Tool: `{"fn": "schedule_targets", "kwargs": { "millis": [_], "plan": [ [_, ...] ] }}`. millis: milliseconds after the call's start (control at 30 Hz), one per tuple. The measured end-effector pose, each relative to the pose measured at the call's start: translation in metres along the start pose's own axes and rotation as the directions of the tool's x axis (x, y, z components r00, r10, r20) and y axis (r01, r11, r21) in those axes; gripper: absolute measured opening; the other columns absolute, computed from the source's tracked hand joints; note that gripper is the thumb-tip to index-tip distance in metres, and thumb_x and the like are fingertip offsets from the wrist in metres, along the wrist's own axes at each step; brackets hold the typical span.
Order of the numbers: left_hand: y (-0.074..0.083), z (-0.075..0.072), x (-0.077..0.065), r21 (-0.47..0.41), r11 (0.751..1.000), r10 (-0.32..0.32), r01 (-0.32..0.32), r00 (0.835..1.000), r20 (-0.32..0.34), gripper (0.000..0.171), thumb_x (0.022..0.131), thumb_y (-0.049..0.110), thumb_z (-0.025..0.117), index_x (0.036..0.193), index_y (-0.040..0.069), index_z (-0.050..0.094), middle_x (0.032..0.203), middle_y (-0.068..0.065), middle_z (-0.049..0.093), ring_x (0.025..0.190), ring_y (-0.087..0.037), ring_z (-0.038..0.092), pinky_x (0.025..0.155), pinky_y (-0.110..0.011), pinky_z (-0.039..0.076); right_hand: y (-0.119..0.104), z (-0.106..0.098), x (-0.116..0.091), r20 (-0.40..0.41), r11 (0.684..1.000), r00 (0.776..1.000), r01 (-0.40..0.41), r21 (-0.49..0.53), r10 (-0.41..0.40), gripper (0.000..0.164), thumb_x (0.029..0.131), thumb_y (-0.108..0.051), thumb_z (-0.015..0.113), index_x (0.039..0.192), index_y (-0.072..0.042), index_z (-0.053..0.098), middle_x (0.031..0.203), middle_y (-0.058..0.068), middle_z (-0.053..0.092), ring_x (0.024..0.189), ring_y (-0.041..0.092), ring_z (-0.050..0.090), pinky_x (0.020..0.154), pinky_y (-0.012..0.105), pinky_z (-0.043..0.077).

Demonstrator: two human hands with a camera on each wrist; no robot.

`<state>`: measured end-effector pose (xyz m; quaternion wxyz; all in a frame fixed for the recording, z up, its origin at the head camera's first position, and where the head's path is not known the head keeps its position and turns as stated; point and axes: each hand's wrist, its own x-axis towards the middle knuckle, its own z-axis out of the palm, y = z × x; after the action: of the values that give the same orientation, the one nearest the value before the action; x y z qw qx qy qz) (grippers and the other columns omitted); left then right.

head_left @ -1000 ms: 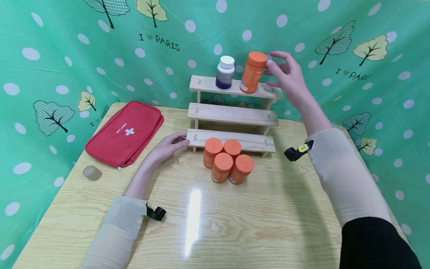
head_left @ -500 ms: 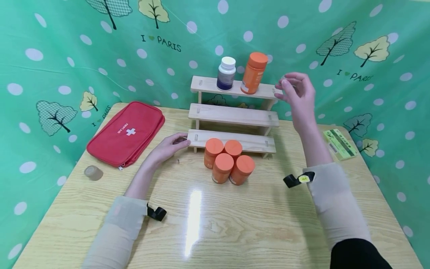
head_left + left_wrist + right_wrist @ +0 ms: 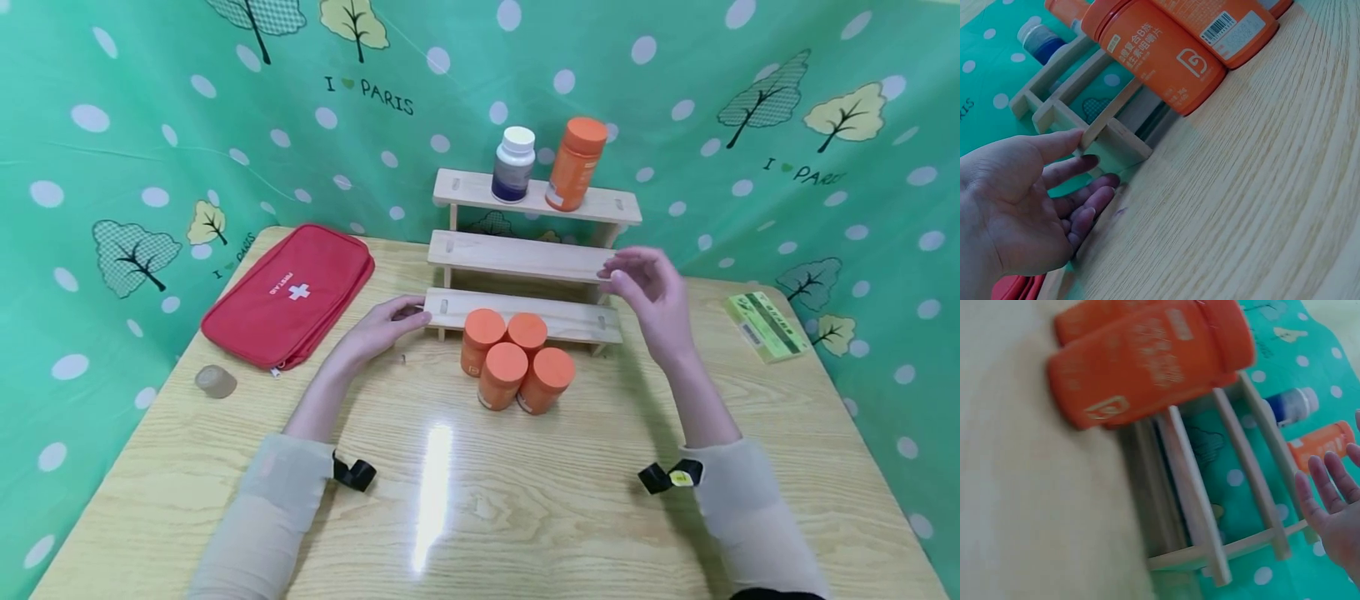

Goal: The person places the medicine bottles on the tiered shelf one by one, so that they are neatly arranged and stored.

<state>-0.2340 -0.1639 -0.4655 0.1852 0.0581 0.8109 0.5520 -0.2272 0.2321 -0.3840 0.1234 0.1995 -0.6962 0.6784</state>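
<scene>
A three-tier wooden shelf rack (image 3: 525, 254) stands at the back of the table. Its lowest board's left end is held by my left hand (image 3: 386, 325), the thumb (image 3: 1063, 145) against the board end and the fingers beside it. My right hand (image 3: 652, 304) is in the air by the rack's right end, fingers loosely bent, holding nothing. On the top tier stand a white-capped pill bottle (image 3: 513, 167) and an orange bottle (image 3: 576, 165), upright and slightly apart. Several more orange bottles (image 3: 503, 375) are clustered upright in front of the lowest tier.
A red first-aid pouch (image 3: 288, 296) lies at the left, with a small greyish-brown cylinder (image 3: 216, 381) in front of it. A green and yellow box (image 3: 765, 326) lies at the right. A green patterned cloth (image 3: 675, 100) hangs behind the table.
My right hand has moved away from the orange bottle on the top tier, down beside the rack. That bottle stays in place. The left hand keeps its hold.
</scene>
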Motion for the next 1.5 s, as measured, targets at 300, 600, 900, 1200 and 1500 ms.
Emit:
{"fn": "schedule_targets", "kwargs": {
  "millis": [300,600,900,1200,1500],
  "plan": [
    [-0.002,0.000,-0.001,-0.005,1.000,-0.011,0.011,1.000,-0.005,0.063,0.103,0.042,0.060,0.155,0.010,0.044,0.149,-0.019,0.052,0.138,-0.034,0.045,0.115,-0.052,0.037,0.007,0.013,-0.030,0.155,0.996,0.986,-0.050,-0.078,0.062,0.031,0.098,0.004,0.062,0.127,0.011,0.054,0.114,0.013,0.067,0.106,0.018,0.067,0.090,0.026,0.059],
    [-0.002,0.000,-0.001,-0.024,1.000,-0.009,0.009,1.000,-0.001,0.062,0.103,0.041,0.061,0.155,0.010,0.045,0.149,-0.019,0.052,0.138,-0.033,0.046,0.117,-0.051,0.036,0.009,0.018,-0.049,0.246,0.984,0.960,-0.102,-0.150,0.137,0.035,0.097,0.002,0.064,0.130,0.007,0.055,0.119,0.014,0.066,0.110,0.019,0.066,0.094,0.024,0.058],
    [0.000,0.001,-0.001,-0.032,0.999,-0.008,0.008,1.000,0.001,0.062,0.103,0.041,0.061,0.155,0.011,0.044,0.149,-0.019,0.052,0.138,-0.033,0.046,0.118,-0.052,0.035,0.010,0.016,-0.056,0.321,0.978,0.931,-0.124,-0.166,0.173,0.038,0.096,0.003,0.066,0.132,0.003,0.055,0.123,0.014,0.064,0.115,0.018,0.067,0.101,0.032,0.056],
    [0.000,0.001,0.000,-0.029,0.999,-0.018,0.018,1.000,-0.001,0.063,0.103,0.043,0.061,0.155,0.012,0.045,0.150,-0.017,0.051,0.138,-0.033,0.045,0.117,-0.051,0.036,0.013,0.011,-0.058,0.403,0.959,0.888,-0.120,-0.259,0.220,0.042,0.091,0.001,0.073,0.131,-0.002,0.060,0.127,0.018,0.065,0.115,0.015,0.067,0.095,0.029,0.058],
    [-0.001,0.001,0.002,-0.032,0.999,-0.029,0.029,1.000,0.003,0.066,0.102,0.043,0.062,0.157,0.012,0.042,0.153,-0.018,0.049,0.142,-0.034,0.044,0.120,-0.053,0.033,0.015,0.011,-0.059,0.457,0.945,0.841,-0.172,-0.279,0.288,0.051,0.087,-0.003,0.079,0.135,-0.005,0.060,0.134,0.015,0.062,0.119,0.011,0.064,0.098,0.027,0.056]
  ]
}}
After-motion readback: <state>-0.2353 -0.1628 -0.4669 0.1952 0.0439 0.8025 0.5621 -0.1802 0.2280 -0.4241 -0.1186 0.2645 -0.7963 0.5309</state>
